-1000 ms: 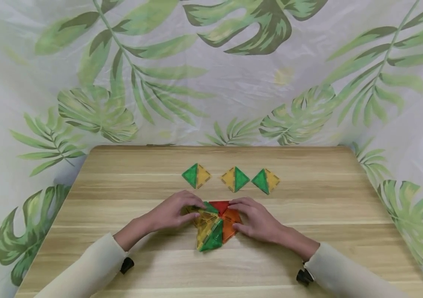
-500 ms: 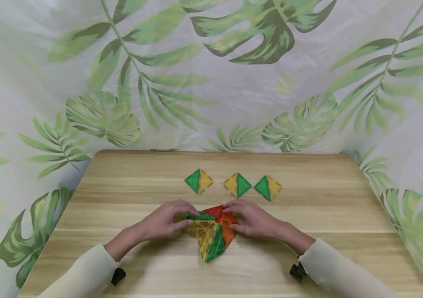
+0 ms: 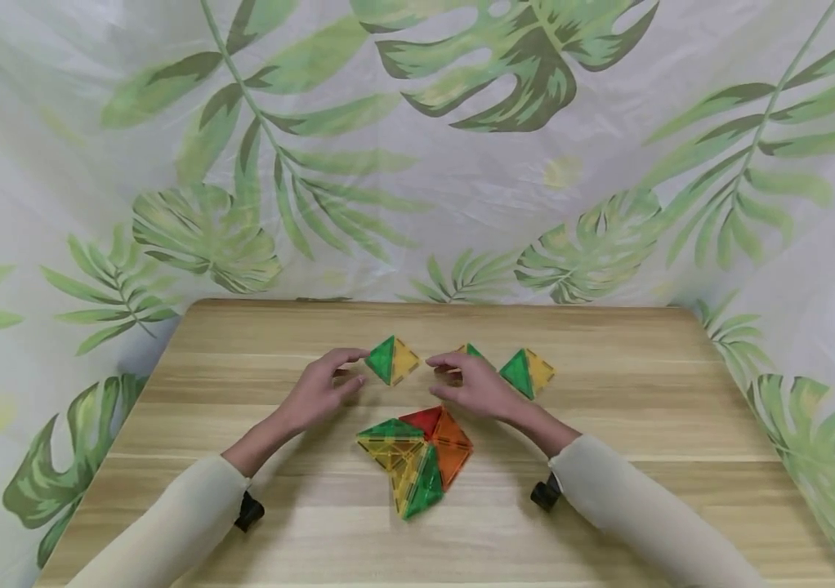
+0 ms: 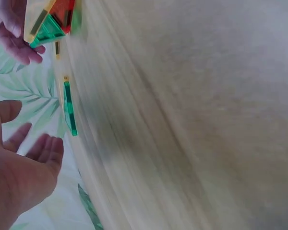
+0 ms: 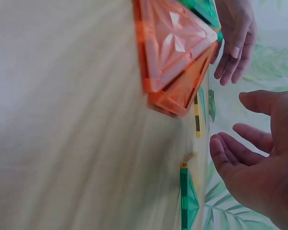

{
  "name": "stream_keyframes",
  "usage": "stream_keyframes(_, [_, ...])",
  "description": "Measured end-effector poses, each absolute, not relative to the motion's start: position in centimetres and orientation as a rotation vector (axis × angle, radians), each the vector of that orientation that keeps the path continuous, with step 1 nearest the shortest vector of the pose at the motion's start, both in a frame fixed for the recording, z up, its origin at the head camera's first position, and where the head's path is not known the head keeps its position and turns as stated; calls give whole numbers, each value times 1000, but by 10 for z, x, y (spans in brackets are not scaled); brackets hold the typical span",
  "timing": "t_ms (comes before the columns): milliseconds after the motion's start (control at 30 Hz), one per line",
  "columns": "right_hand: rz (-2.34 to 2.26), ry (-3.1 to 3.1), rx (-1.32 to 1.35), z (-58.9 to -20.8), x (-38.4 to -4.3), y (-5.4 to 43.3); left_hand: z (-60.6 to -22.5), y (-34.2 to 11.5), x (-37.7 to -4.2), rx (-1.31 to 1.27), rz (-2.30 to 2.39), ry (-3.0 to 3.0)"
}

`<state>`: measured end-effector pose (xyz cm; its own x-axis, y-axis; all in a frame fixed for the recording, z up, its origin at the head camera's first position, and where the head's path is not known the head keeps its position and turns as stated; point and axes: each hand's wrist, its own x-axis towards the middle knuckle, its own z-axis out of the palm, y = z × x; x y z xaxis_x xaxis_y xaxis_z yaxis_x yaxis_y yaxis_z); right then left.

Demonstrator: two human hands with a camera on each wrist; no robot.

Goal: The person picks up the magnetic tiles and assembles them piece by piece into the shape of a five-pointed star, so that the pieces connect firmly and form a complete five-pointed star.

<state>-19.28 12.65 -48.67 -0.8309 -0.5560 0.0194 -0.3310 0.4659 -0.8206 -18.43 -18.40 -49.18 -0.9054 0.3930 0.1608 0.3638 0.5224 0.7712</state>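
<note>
Magnetic triangle tiles in red, orange, green and yellow form a cluster (image 3: 428,457), partly raised off the table. My left hand (image 3: 318,392) is beside the left green-and-yellow tile pair (image 3: 392,360), fingers loosely bent, nothing held. My right hand (image 3: 472,385) hovers between that pair and the middle pair (image 3: 471,351), which it partly covers. No tile shows in its fingers. In the left wrist view the left hand (image 4: 26,167) is spread in the air, and in the right wrist view the right hand (image 5: 259,153) has thumb and fingers apart.
A third green-and-yellow pair (image 3: 528,373) lies flat to the right of the middle one. The wooden table (image 3: 631,392) ends at a back edge in front of a leaf-patterned cloth (image 3: 359,204).
Both hands have let go of the tile cluster and moved forward, towards the back row of pairs. The cluster stays on the table in about the same shape.
</note>
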Motion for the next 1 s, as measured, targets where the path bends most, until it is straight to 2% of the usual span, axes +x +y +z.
stream_keyframes(233, [-1377, 2409, -577, -491, -215, 109, -496, -177, -196, 528, 1280, 2687])
stream_keyframes(467, [-1384, 2434, -445, -494, -218, 98, -496, -169, -200, 437, 1297, 2576])
stream_keyframes(1000, [-1426, 2435, -415, -496, -217, 86, -497, -163, -201, 447, 1307, 2539])
